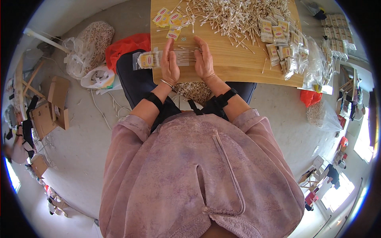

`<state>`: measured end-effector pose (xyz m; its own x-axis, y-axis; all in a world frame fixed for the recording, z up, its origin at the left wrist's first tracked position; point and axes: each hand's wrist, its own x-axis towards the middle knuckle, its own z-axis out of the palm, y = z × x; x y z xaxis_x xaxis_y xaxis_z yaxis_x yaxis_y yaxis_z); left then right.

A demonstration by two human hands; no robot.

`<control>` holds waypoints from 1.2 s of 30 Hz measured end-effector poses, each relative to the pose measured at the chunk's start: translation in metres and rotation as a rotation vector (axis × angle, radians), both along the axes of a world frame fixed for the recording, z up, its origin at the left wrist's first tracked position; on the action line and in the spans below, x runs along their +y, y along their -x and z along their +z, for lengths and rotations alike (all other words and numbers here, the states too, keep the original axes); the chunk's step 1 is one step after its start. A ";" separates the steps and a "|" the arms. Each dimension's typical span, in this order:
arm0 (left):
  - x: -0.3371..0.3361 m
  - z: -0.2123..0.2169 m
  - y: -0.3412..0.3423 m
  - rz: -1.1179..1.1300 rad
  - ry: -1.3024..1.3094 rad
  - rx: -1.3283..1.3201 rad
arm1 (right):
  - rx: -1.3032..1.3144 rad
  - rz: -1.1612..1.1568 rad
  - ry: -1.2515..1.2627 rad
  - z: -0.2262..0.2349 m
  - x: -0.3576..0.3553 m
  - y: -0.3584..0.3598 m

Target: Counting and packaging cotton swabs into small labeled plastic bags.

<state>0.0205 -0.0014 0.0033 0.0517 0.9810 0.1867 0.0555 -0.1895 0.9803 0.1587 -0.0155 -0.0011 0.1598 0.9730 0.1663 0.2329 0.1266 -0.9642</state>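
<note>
A row of wooden-stick cotton swabs (pixel 188 54) lies on the table between my hands. My left hand (pixel 171 66) stands on edge at the row's left end, fingers stretched out. At the right end is my right hand (pixel 204 60), its fingers also straight and its palm turned toward the swabs. Both palms are close to the swab ends; I cannot tell how firmly they touch. Left of my left hand, a clear packet of swabs with a yellow-and-red card (pixel 146 60) reaches over the table's left edge. More yellow-and-white cards (pixel 174 19) lie beyond my fingers.
A large heap of loose swabs (pixel 234 16) covers the back of the wooden table (pixel 246 65). Filled packets (pixel 283 39) pile up at the right. A red bag (pixel 129 48) and a clear bag of swabs (pixel 95 43) are at the left. Swabs (pixel 193 92) also show below the table edge.
</note>
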 end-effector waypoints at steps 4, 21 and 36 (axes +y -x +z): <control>-0.002 -0.001 -0.001 0.007 0.022 -0.042 | -0.371 0.003 -0.056 0.001 0.001 -0.002; 0.002 0.000 -0.007 0.042 -0.031 0.002 | 0.326 -0.139 -0.026 0.007 -0.006 0.008; 0.000 -0.006 -0.012 -0.054 0.102 -0.289 | -0.204 -0.056 -0.068 0.002 -0.005 -0.018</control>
